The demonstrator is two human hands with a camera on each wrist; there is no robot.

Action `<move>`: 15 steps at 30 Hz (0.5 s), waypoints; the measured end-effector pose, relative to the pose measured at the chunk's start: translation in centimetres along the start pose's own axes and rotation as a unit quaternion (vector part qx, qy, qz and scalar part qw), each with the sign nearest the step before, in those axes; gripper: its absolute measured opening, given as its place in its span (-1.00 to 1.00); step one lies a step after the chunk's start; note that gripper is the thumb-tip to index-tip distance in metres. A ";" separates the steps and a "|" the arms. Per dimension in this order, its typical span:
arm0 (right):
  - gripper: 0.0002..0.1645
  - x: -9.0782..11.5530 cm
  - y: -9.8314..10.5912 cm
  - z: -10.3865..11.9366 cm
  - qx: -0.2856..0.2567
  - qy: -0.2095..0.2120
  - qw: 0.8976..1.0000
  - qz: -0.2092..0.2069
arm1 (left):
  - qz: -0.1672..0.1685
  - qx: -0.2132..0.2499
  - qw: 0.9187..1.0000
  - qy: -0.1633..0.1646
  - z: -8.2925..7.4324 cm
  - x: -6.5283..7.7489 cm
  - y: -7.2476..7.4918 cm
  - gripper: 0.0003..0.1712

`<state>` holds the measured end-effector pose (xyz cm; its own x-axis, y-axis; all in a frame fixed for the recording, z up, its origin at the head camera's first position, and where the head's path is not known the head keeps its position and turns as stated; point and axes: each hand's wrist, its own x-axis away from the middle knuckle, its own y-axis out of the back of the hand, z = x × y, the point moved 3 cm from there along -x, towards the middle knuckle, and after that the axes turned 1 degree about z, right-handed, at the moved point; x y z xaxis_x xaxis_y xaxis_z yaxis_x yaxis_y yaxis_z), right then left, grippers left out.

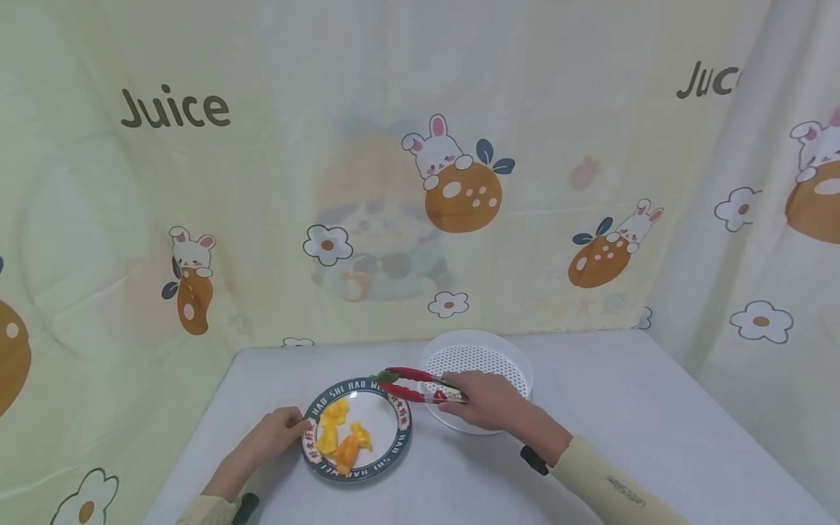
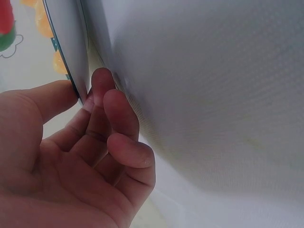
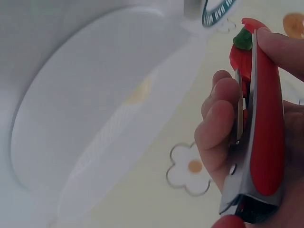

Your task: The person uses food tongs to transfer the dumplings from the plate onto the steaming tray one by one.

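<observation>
My left hand [image 1: 274,433] pinches the left rim of a white plate [image 1: 380,430] with a dark teal lettered border, thumb on top and a finger beneath. In the left wrist view that plate [image 2: 66,42] stands edge-on between thumb and fingers. Several yellow pieces [image 1: 335,413] and an orange piece [image 1: 347,453] lie on its left half. My right hand [image 1: 484,399] grips red-and-metal tongs [image 1: 410,373] pointing left over the plate's upper right rim. Between the tong tips sits a small green piece [image 1: 387,376], also visible in the right wrist view [image 3: 242,39].
A round white perforated basket [image 1: 475,339] stands to the right of the plate, partly under the right hand. It holds pale pieces [image 1: 438,391] behind the tongs. Beyond the white table [image 1: 590,437] hangs a printed curtain [image 1: 367,87], along the back and both sides.
</observation>
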<state>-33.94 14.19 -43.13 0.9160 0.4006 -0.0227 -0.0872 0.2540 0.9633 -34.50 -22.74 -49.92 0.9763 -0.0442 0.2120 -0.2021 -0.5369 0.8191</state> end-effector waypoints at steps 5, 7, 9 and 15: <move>-0.29 0.3 1.2 -1.7 -0.009 -0.045 0.999 -0.014 | -0.001 0.006 1.000 0.005 0.0 0.0 0.1 -0.80; -0.27 0.4 1.6 -2.4 -0.007 -0.056 0.998 -0.020 | -0.001 0.008 1.000 0.009 0.0 0.0 0.1 -0.80; -0.25 0.7 2.0 -3.1 -0.005 -0.065 0.998 -0.022 | -0.001 0.007 1.000 0.008 0.0 0.1 0.1 -0.80; -0.25 1.4 3.0 -5.3 0.020 -0.090 0.996 -0.012 | 0.002 0.007 1.000 0.001 0.0 0.0 0.0 -0.80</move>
<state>-35.04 20.21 -41.65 0.9732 0.2298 -0.0006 -0.0524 0.2247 0.9730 -34.50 -22.75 -49.92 0.9753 -0.0437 0.2166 -0.2047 -0.5479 0.8111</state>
